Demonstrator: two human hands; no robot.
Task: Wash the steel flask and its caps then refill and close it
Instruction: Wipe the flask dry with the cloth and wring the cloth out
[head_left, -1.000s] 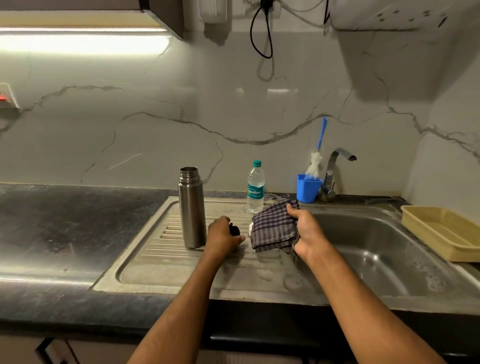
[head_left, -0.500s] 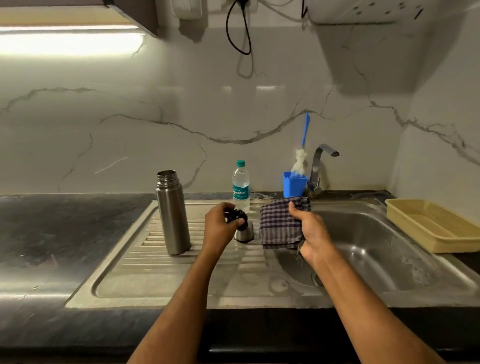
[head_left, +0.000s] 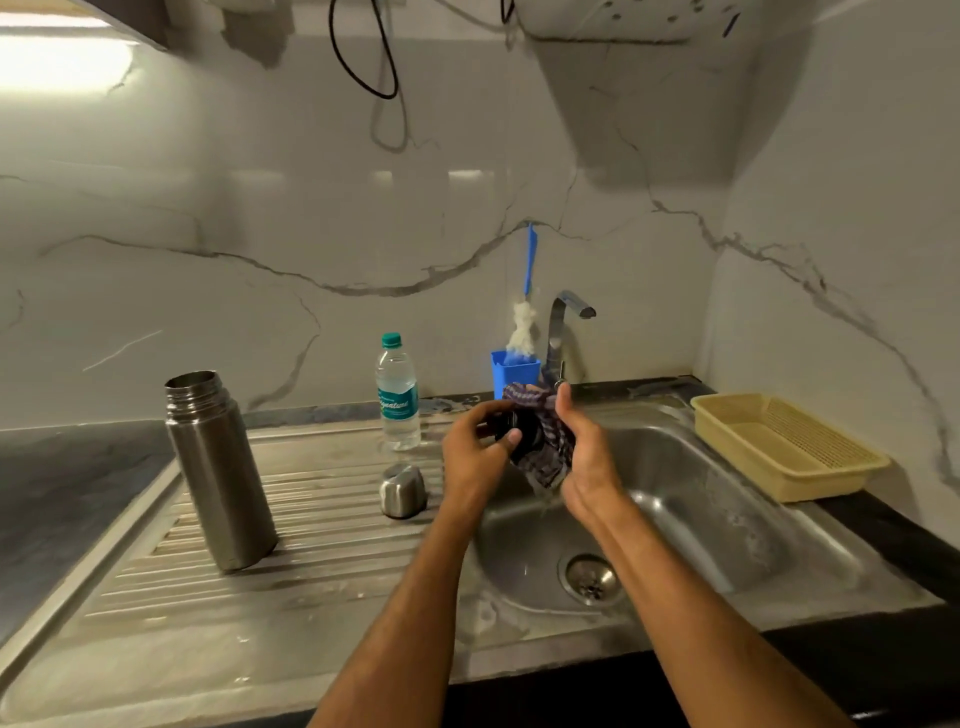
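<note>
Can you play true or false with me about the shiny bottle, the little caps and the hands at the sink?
1. The steel flask stands upright with no cap on it. True.
2. The steel cap is in the sink bowl. False: it sits on the ribbed drainboard, beside the bowl.
3. The left hand holds a small black cap. True.
4. The right hand holds nothing. False: it holds a checked cloth against the black cap.
5. The water bottle has lost its lid. False: its green lid is on.
6. A yellow basket sits to the right of the sink. True.
</note>
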